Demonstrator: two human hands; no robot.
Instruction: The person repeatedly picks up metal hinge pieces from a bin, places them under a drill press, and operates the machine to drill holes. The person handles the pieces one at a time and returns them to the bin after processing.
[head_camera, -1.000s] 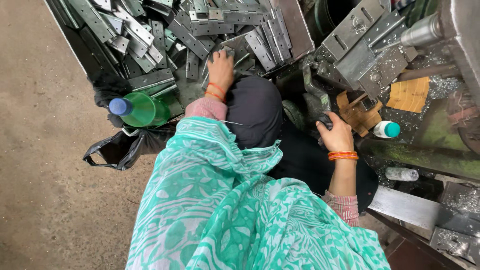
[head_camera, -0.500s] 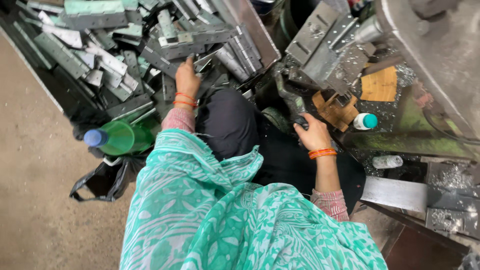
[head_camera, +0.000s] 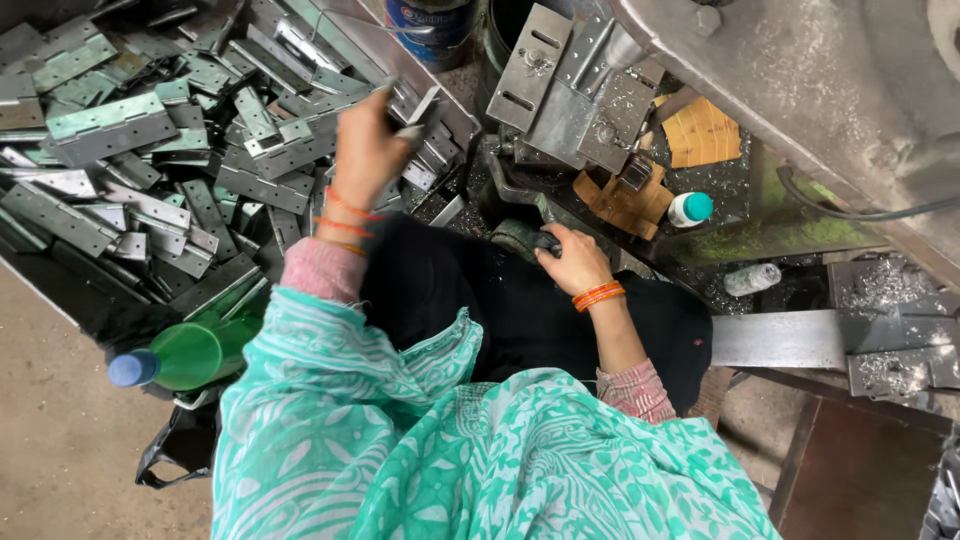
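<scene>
My left hand (head_camera: 368, 150) is raised above a heap of grey metal hinge plates (head_camera: 150, 170) and grips one metal plate (head_camera: 412, 110) at its upper end. My right hand (head_camera: 572, 258), with orange bangles at the wrist, is closed around a dark handle (head_camera: 545, 240) low on the machine. Just above it the machine's metal fixture (head_camera: 570, 90) carries slotted plates and metal shavings. A teal patterned garment and black cloth cover my lap.
A green bottle with a blue cap (head_camera: 180, 357) lies at the heap's near edge. A small white bottle with a teal cap (head_camera: 690, 208) and wooden pieces (head_camera: 700, 130) sit on the machine bed. A blue-labelled can (head_camera: 430, 20) stands behind. A black bag (head_camera: 180, 455) lies on the floor.
My left hand has lifted a metal plate out of the heap and moved it toward the machine. My right hand has stayed on the handle.
</scene>
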